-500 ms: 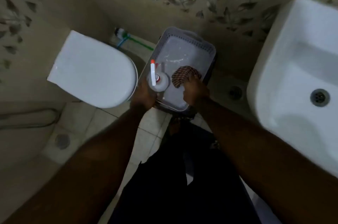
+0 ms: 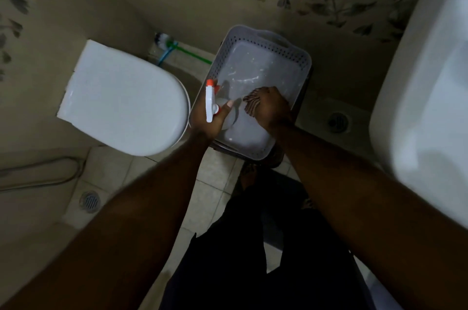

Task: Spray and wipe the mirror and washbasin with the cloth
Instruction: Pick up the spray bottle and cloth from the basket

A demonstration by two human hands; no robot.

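My left hand (image 2: 206, 119) grips a clear spray bottle (image 2: 211, 103) with a white and orange trigger head, at the left rim of a grey perforated basket (image 2: 263, 48). Inside the basket, my right hand (image 2: 272, 108) holds a striped brown cloth (image 2: 250, 103), which it mostly covers. The white washbasin (image 2: 425, 107) fills the right edge of the view. No mirror is in view.
A white toilet (image 2: 121, 99) with its lid down stands left of the basket. A toilet brush (image 2: 164, 42) with a green handle lies behind it by the leaf-patterned wall. Floor drains (image 2: 336, 122) sit in the tiled floor. My dark trousers (image 2: 253, 259) fill the bottom.
My right hand has closed over the cloth, covering more of it. My left hand has taken a firmer hold of the spray bottle and lifted it slightly.
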